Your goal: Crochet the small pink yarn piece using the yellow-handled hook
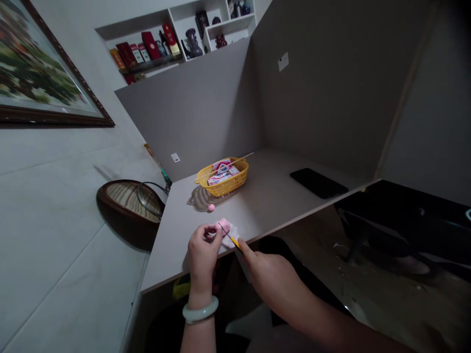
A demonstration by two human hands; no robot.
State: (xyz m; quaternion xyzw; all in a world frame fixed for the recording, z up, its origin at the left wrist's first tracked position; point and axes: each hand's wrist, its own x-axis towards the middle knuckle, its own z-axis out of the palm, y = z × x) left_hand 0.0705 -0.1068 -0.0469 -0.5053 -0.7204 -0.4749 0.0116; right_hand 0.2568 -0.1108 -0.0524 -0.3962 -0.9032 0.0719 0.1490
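Observation:
My left hand [202, 251] is closed in a pinch on a small pink block [224, 227] that rests on a white wrapper [232, 234] near the front edge of the grey desk [272, 196]. A pale green bangle circles that wrist. My right hand [265, 268] grips a small yellow-handled knife [231, 239], its thin blade touching the pink block. A tiny pink ball [211, 208] lies on the desk just behind the block.
A yellow basket [223, 177] with small packets and a long wooden stick [235, 161] across it stands farther back. A black phone [318, 183] lies at right. Grey partition walls enclose the desk. A woven tray [127, 198] sits left.

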